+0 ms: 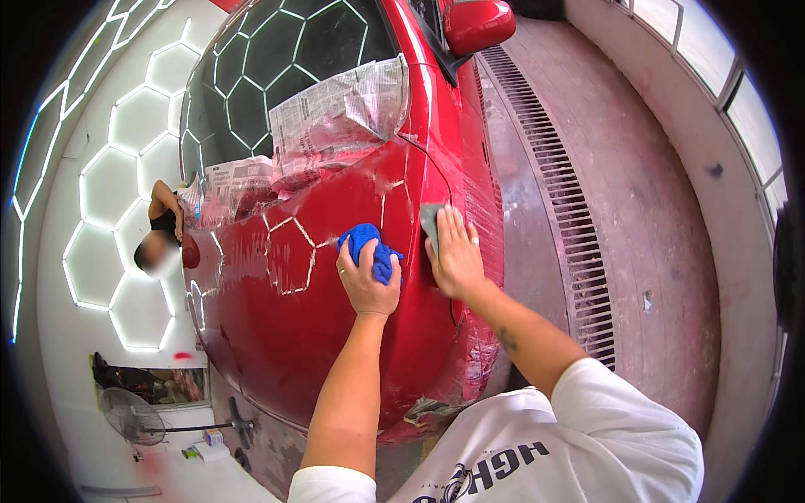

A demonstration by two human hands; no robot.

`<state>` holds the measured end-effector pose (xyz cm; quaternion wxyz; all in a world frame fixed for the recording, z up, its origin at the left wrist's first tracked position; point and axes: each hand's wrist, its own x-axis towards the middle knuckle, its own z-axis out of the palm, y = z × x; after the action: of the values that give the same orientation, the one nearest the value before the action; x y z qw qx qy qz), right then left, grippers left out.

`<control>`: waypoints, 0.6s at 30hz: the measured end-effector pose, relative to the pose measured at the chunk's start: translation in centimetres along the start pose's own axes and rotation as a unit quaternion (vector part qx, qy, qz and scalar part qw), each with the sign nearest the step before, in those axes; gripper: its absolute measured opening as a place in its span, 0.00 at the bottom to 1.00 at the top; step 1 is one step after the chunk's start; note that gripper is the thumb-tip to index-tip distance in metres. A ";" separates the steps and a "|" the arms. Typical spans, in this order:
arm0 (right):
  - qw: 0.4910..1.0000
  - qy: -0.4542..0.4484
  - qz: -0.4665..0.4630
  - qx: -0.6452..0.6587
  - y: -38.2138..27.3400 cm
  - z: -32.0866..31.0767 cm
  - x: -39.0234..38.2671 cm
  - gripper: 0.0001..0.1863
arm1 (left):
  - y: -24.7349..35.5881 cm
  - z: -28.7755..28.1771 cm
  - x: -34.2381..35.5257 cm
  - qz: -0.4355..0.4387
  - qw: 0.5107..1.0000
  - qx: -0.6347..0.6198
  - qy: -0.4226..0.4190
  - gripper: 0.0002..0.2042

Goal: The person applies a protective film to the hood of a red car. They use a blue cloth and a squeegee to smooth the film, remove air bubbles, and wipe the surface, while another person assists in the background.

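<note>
Left hand (368,287) curled round blue cloth (383,258); right hand (459,261) nearly flat, pinning grey pad (430,221) to red car (268,344). Best: light, even pressure.

Left grip (371,287) around blue cloth (362,232)

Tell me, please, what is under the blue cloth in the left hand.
The red car panel shows around the blue cloth; the patch directly beneath is covered by the cloth and left hand, so its condition is hidden.
</note>
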<state>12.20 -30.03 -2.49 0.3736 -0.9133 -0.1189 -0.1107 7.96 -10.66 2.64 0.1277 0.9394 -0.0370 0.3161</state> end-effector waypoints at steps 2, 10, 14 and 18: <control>0.999 0.044 0.002 0.005 1.5 -0.4 3.9 0.38 | 0.4 0.3 0.8 0.006 1.000 -0.003 0.006 0.25; 0.999 -0.017 -0.045 -0.012 0.2 -0.9 -2.7 0.38 | -0.5 -0.2 0.0 0.001 1.000 0.003 0.008 0.24; 0.963 -0.011 0.046 0.267 4.8 -4.2 8.3 0.35 | -0.6 0.5 0.5 0.003 1.000 -0.007 0.005 0.25; 0.887 -0.023 0.140 0.439 4.5 -11.2 8.2 0.35 | -0.7 -0.4 0.1 -0.010 1.000 0.004 0.003 0.25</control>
<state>20.03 -39.94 4.73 0.7452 -0.6654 -0.0351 0.0275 7.90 -9.90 2.81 0.1270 0.9392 -0.0262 0.3180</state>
